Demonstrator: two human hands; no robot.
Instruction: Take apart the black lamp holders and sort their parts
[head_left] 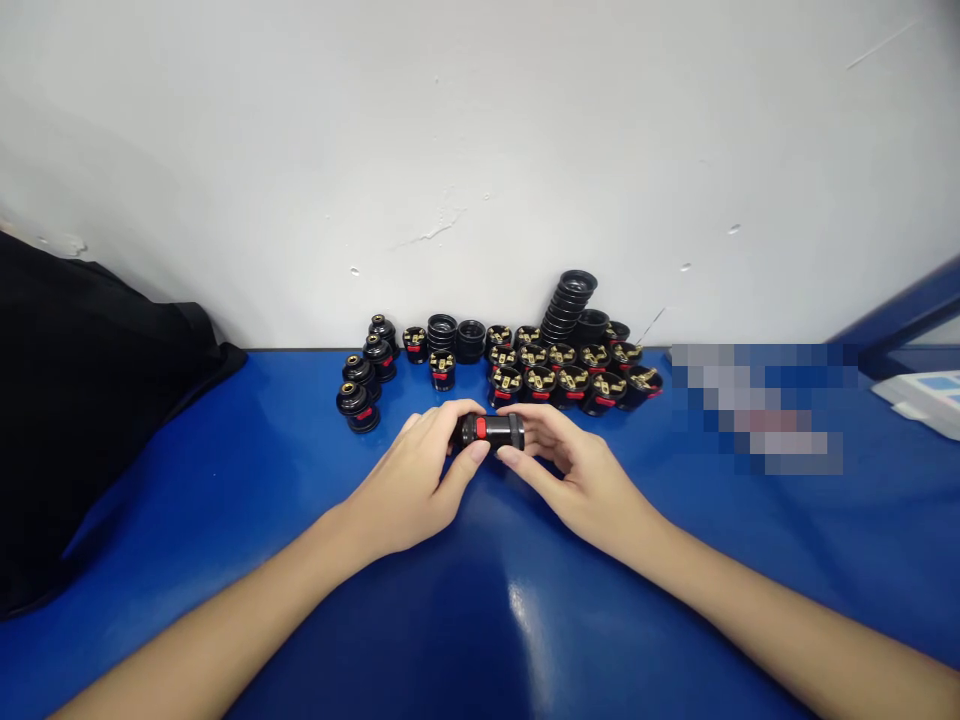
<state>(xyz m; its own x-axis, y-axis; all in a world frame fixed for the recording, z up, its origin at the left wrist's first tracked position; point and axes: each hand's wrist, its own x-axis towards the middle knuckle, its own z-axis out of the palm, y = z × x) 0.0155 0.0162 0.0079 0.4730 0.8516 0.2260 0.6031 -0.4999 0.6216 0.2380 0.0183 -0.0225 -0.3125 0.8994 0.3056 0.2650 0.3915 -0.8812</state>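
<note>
Between my two hands, just above the table, lies a black lamp socket (pixel 501 431) turned on its side, its red switch facing up. My left hand (pixel 424 470) grips its left end with thumb and fingers. My right hand (pixel 574 465) closes round the right end, thumb below and fingers above; its palm side shows in part. Behind the hands stand several black socket bodies (pixel 540 384) with brass contacts on top and red switches. To their left is a line of capped sockets (pixel 358 405) with brass-coloured threaded tops.
Ribbed black rings (pixel 568 305) form a leaning stack against the white wall (pixel 480 150), with shorter stacks (pixel 442 335) beside it. Black cloth (pixel 82 400) covers the left of the blue table (pixel 480 620). A blurred patch (pixel 780 410) and a white object (pixel 922 400) are at right.
</note>
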